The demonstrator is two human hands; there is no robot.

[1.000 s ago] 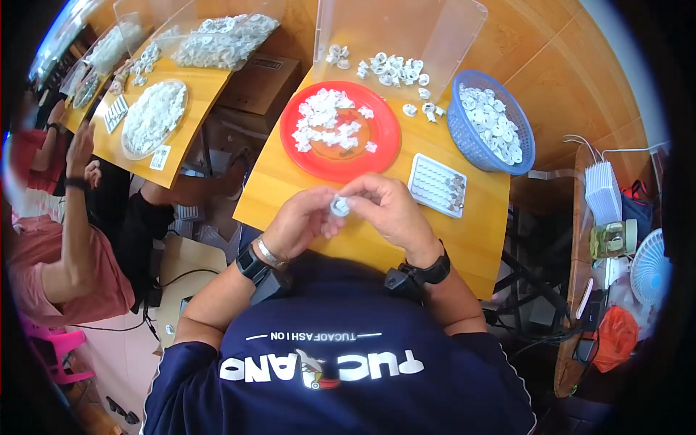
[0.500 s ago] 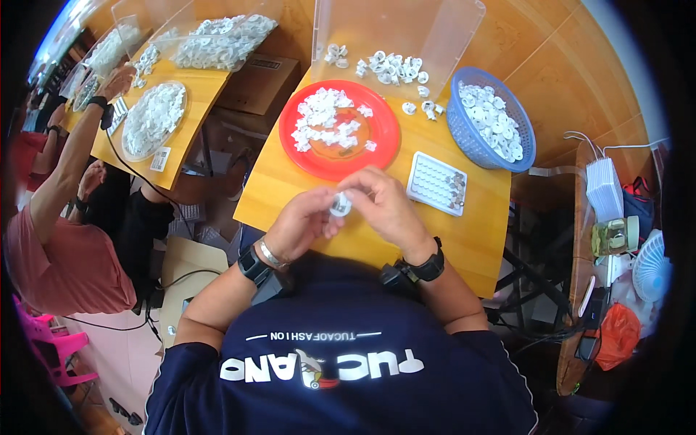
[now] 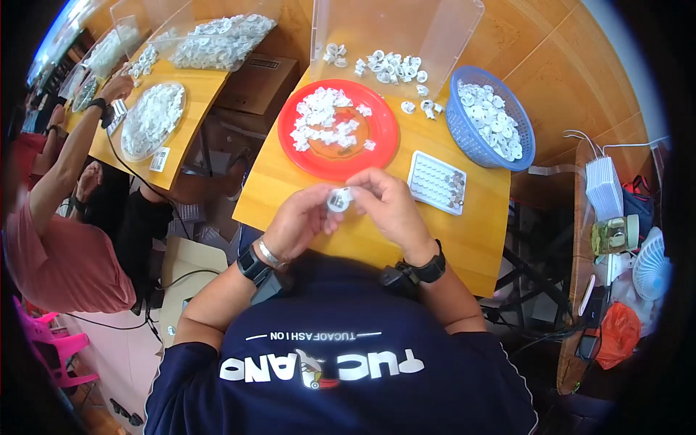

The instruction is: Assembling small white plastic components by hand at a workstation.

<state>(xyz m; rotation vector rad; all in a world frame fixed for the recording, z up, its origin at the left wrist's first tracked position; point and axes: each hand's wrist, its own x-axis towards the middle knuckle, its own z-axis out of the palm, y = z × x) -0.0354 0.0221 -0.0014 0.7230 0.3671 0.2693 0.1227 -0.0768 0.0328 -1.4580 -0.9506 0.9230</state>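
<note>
My left hand [image 3: 299, 221] and my right hand [image 3: 389, 206] meet over the near part of a small yellow table [image 3: 478, 243]. Together they pinch one small white round plastic part [image 3: 338, 199] between the fingertips. Just beyond the hands sits a red plate [image 3: 377, 145] with a heap of similar white parts. A white tray with rows of small holes [image 3: 436, 182] lies to the right of my right hand. A blue basket [image 3: 464, 138] of white parts stands at the far right of the table.
A clear plastic bin [image 3: 395, 29] with loose white parts stands at the table's back. On the left, another yellow table [image 3: 192, 101] carries a round dish [image 3: 148, 116] and heaps of white parts, where a co-worker in a pink top [image 3: 65, 254] reaches. A small fan [image 3: 651, 264] sits at right.
My hands stay together on the small white part, fingers shifting slightly. The co-worker on the left has raised an arm toward the far table.
</note>
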